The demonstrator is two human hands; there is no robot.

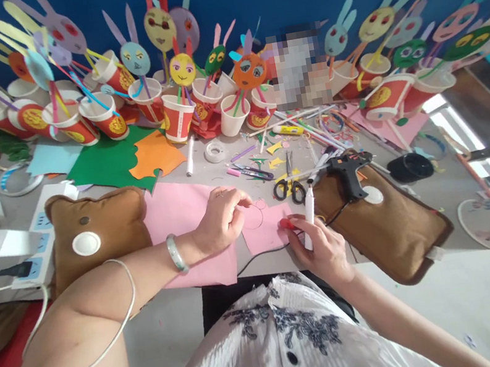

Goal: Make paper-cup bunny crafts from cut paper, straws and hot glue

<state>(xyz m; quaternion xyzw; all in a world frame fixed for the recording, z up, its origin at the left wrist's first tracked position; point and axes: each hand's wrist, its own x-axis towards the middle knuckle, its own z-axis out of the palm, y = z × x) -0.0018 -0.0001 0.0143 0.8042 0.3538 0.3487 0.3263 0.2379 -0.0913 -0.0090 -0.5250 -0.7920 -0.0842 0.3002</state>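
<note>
A white marker (310, 210) with a dark tip stands nearly upright in my right hand (324, 248), whose fingers are wrapped round it. At that hand's fingertips is a small red piece (286, 223), perhaps a cap. Curled fingers close my left hand (221, 222), which rests over a large pink sheet (184, 212); whether anything is inside it I cannot make out. Just right of it, a smaller pink paper (270, 235) bears a thin drawn circle, partly beside my left fingertips. Black scissors (290, 188) lie behind my right hand.
Decorated paper cups (180, 119) with paper rabbit heads line the back. A black glue gun (349, 175) lies on the right brown pouch (384, 229); another brown pouch (99, 223) is left. A power strip (40, 236), white cable (92, 365) and green paper (105, 163) are also about.
</note>
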